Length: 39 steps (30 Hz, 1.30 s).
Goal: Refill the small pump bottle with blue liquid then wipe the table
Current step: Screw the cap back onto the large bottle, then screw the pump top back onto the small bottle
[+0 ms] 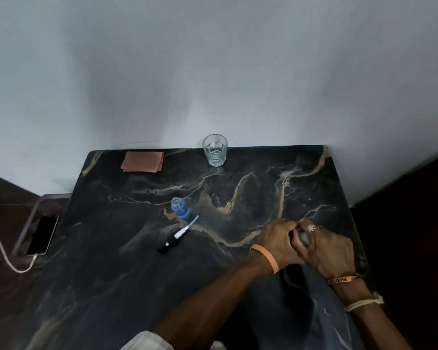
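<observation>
Left hand & right hand, fingers curled round a blurred object, poss. a container, at right edge of worktop; pump bottle uncapped for refilling.

The table is black with a marble pattern of tan and cream veins, and the folded cloth is salmon pink. The small bottle is clear over blue liquid, the pump black and white, the wristband orange, the blurred object whitish.
</observation>
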{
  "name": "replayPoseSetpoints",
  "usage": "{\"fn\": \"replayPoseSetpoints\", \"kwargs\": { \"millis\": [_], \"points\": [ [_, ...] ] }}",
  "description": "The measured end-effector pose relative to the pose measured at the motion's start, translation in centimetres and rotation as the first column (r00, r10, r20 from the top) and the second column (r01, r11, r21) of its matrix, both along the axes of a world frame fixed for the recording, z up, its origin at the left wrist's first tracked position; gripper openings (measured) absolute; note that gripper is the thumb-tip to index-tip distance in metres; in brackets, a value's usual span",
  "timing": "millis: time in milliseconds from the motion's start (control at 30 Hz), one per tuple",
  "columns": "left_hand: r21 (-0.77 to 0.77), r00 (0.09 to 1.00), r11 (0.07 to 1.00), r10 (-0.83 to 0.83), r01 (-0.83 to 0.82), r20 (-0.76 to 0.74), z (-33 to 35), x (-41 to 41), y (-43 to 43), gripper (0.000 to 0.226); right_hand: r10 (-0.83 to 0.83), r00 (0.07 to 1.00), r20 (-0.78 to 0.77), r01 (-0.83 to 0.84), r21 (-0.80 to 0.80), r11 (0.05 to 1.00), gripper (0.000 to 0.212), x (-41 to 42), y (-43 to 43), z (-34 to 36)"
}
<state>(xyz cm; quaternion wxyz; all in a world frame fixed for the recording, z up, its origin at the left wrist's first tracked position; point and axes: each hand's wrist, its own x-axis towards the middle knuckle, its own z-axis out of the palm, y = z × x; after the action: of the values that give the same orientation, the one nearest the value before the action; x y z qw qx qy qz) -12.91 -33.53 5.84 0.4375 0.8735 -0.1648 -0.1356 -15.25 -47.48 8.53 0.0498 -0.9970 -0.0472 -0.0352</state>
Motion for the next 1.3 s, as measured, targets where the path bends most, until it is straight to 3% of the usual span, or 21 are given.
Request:
{"fn": "replayPoseSetpoints", "kwargs": {
  "millis": [167,300,367,500,567,633,700,833,900,933,1000,1033,1100,1167,1233,1300],
  "points": [
    [-0.006,0.999,1.000,-0.030,0.030,0.040,0.7,0.5,0.3,0.050,-0.098,0.993,-0.059,0.103,0.090,0.991,0.032,-0.4,0.4,-0.8],
    [-0.047,0.996,0.996,-0.080,0.078,-0.036,0.4,0.0,0.8,0.106,-0.149,0.986,-0.077,0.157,0.098,0.983,0.031,0.0,0.7,0.5],
    [-0.010,0.993,0.996,-0.090,0.090,-0.080,-0.5,-1.0,1.6,0.119,-0.170,0.976,-0.136,0.183,0.086,0.979,0.036,0.1,1.0,1.2],
    [-0.060,0.991,0.998,0.011,-0.019,-0.133,-2.8,-4.8,6.0,0.102,-0.203,0.930,-0.308,0.188,-0.076,0.979,0.067,0.3,1.2,1.8],
    [-0.087,0.990,0.992,0.078,-0.089,-0.119,-3.6,-7.1,9.3,0.085,-0.269,0.903,-0.333,0.257,-0.081,0.963,0.088,0.0,1.4,2.9],
    [-0.100,0.982,0.978,0.175,-0.181,-0.070,-4.0,-9.2,13.1,0.067,-0.361,0.910,-0.205,0.363,-0.028,0.931,0.107,-0.4,2.1,4.1],
    [-0.118,0.953,0.946,0.301,-0.302,-0.026,-4.0,-10.8,16.8,0.051,-0.360,0.933,0.006,0.360,-0.027,0.933,0.112,-1.1,3.0,4.7],
    [-0.056,0.861,0.861,0.508,-0.505,0.040,-4.2,-12.2,24.3,0.033,-0.246,0.912,0.327,0.187,0.203,0.961,0.090,-2.9,7.1,5.3],
    [-0.027,0.812,0.814,0.581,-0.580,0.054,-4.6,-11.3,27.0,0.034,-0.203,0.910,0.362,0.081,0.323,0.943,0.069,-3.5,10.5,4.9],
    [0.001,0.798,0.799,0.600,-0.601,0.052,-5.0,-10.5,28.0,0.038,-0.172,0.940,0.296,0.046,0.390,0.920,0.059,-3.8,12.9,4.1],
    [0.112,0.805,0.798,0.592,-0.592,0.035,-6.0,-8.4,29.3,0.053,-0.066,0.997,-0.038,0.076,0.549,0.833,0.048,-4.1,18.5,1.7],
    [0.171,0.821,0.808,0.570,-0.563,0.010,-6.3,-7.2,29.5,0.061,-0.001,0.968,-0.251,0.165,0.633,0.756,0.049,-4.2,21.3,0.3],
    [0.244,0.868,0.847,0.495,-0.473,-0.036,-7.2,-5.1,29.5,0.069,0.109,0.818,-0.565,0.416,0.712,0.565,0.056,-3.8,25.8,-2.8],
    [0.327,0.918,0.871,0.397,-0.367,-0.025,-8.2,-3.5,29.0,0.065,0.138,0.743,-0.655,0.516,0.692,0.506,0.056,-2.8,28.4,-5.4],
    [0.402,0.931,0.855,0.364,-0.328,-0.014,-8.8,-2.7,28.4,0.058,0.123,0.754,-0.645,0.488,0.676,0.552,0.048,-2.1,29.9,-6.9],
    [0.382,0.922,0.858,0.386,-0.344,-0.035,-9.2,-2.3,28.2,0.047,0.082,0.764,-0.640,0.479,0.647,0.593,0.042,-1.7,30.7,-7.3]
  ]
}}
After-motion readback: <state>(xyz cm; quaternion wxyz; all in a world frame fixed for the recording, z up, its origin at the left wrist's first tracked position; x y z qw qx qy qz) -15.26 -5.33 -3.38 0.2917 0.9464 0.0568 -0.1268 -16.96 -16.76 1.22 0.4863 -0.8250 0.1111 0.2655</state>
